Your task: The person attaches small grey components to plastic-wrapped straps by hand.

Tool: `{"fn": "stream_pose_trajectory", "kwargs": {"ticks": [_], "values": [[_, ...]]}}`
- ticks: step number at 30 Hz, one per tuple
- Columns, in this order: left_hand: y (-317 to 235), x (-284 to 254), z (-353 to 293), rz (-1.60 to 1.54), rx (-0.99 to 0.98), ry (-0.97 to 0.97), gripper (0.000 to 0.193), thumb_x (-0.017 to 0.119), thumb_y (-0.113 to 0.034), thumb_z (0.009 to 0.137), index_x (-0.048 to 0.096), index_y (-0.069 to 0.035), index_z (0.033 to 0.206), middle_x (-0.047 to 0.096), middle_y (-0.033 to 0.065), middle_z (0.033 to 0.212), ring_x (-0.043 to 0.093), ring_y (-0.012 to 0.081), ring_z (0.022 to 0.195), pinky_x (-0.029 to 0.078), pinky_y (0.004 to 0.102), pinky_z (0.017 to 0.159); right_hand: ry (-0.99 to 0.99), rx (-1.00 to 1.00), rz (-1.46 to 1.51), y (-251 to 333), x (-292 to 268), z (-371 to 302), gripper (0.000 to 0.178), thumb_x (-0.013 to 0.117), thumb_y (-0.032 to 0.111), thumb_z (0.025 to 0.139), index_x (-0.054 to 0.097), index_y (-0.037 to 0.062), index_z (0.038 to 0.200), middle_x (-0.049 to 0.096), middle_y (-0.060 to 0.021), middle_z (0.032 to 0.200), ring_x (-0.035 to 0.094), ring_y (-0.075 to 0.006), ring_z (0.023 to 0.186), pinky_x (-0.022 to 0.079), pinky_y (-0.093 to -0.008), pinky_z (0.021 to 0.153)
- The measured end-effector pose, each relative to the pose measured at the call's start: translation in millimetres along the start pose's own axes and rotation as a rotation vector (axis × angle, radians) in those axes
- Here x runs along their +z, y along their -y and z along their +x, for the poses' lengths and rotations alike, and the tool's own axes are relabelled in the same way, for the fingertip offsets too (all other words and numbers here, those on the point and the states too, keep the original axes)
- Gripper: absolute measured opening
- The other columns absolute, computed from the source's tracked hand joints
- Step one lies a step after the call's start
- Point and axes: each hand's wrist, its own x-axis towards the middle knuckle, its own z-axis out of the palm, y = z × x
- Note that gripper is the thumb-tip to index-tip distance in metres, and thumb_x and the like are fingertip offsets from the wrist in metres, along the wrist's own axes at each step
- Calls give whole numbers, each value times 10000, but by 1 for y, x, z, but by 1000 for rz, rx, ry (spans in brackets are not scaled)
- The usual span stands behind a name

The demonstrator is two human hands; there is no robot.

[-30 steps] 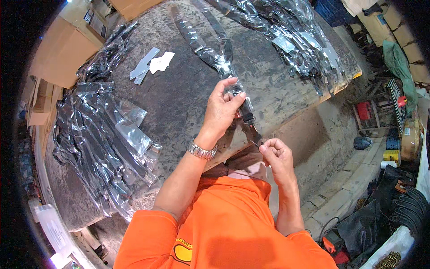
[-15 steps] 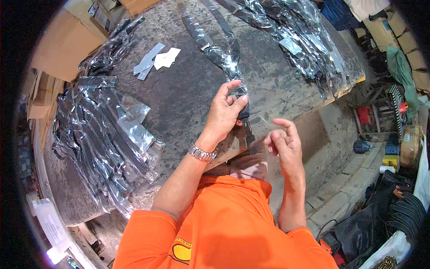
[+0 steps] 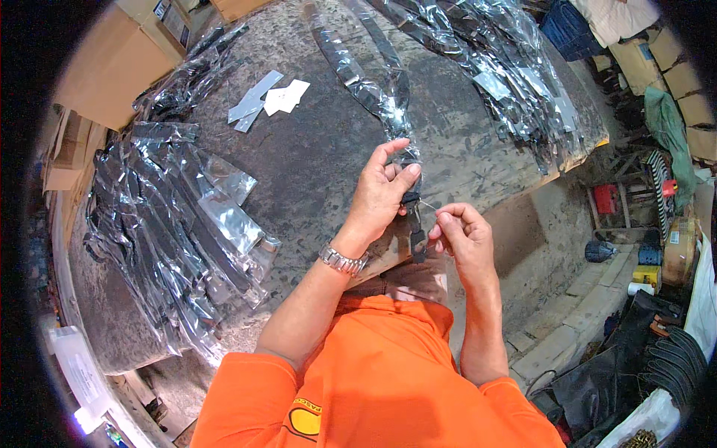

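Note:
Lengthwise down the middle of the table runs a black strap in clear plastic film (image 3: 351, 75), its far part split into two lengths. My left hand (image 3: 373, 196), a metal watch at its wrist, is closed round the strap near the table's front edge, with the forefinger reaching forward. Below that grip the strap's dark end (image 3: 418, 243) hangs over the edge. My right hand (image 3: 467, 235) is just to the right, thumb and forefinger pinching a thin pale tie (image 3: 428, 204). The tie's other end meets the strap beside my left thumb; whether it goes round is hidden.
More film-wrapped black straps (image 3: 179, 216) lie heaped at the left, with another pile (image 3: 515, 89) at the far right. Grey and white cards (image 3: 254, 98) rest between. Cardboard boxes (image 3: 104, 67) stand back left. Right of the table are a red item (image 3: 606, 198) and a black bag (image 3: 597, 373).
My right hand has moved in toward the strap, and the thin tie, held apart from it before, now reaches it. My left hand keeps its grip.

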Motion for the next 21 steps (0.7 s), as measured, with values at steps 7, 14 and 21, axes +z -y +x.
{"fn": "stream_pose_trajectory", "kwargs": {"ticks": [7,14,21], "values": [[-3,1,-3,-12,-8,24,494,673,-115,929,450,-87,1369,643,-2,882,564,24,731,437,169,560,50,-2,-33,2,7,5,111,583,108,974,616,10,1016,643,-31,749,556,-64,603,455,-206,543],[-3,0,-2,-37,8,24,485,673,-126,931,452,-90,1361,631,-16,870,535,16,690,400,166,512,74,-7,-65,2,6,4,110,578,119,979,616,21,1014,633,-20,749,562,-58,628,463,-209,558],[-4,1,-3,-33,9,28,494,672,-129,931,443,-89,1367,638,-7,882,542,15,683,393,162,498,96,-25,-22,9,4,-5,112,577,127,981,613,25,1010,631,-26,753,563,-66,630,462,-209,557]]}}
